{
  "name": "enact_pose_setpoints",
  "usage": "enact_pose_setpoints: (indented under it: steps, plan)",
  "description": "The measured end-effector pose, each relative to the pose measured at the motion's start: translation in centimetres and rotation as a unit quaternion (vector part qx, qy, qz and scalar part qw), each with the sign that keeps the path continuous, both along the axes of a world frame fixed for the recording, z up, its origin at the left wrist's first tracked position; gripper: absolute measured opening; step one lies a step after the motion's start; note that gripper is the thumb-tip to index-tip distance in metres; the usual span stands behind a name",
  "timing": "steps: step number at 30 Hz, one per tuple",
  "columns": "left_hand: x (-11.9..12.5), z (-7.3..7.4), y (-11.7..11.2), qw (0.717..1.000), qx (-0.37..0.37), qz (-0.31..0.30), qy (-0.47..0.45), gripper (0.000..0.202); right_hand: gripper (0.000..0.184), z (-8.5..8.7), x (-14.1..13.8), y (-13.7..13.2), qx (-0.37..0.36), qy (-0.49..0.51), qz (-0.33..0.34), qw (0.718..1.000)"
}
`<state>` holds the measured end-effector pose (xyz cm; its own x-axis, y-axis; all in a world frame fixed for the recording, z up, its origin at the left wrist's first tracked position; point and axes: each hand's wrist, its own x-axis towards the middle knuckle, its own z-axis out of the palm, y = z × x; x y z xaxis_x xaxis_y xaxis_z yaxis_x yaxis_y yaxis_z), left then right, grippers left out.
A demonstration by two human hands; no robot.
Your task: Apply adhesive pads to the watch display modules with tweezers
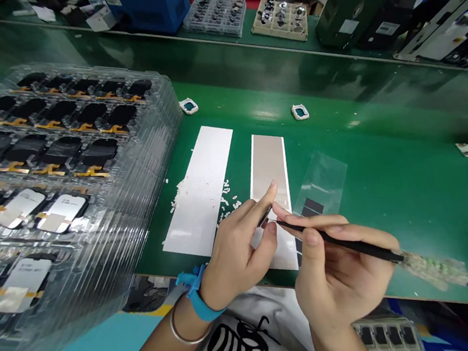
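Pinch the small dark piece just firmly enough to steady it between your left hand's thumb and fingers, and work the slim black tweezers lightly; a hard push could make it slip. It sits over the long beige strip with white edges, largely hidden by your fingers. Your right hand holds the tweezers pen-like, slanting inward, tip close beside the piece; contact is unclear.

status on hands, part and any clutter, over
Left hand pinching small dark part, mostly hidden. Right hand holding black pointed tool, tip near part. White scraps beside white strip.
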<state>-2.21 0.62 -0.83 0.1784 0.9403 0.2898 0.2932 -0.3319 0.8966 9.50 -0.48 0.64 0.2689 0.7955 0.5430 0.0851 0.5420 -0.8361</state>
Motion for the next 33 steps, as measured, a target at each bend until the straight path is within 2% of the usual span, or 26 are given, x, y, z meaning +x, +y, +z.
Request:
enact_pose_setpoints:
  steps: [12,33]
  plan:
    - [-0.18,0.01,-0.11,1.000,-0.004,-0.014,-0.024,0.051,0.032,-0.60,-0.24,0.26,0.023,-0.011,-0.002,1.000]
    - [-0.07,-0.27,-0.11,0.999,-0.011,0.005,0.031,0.053,0.029,-0.78,-0.16,0.54,0.016,-0.013,0.001,1.000]
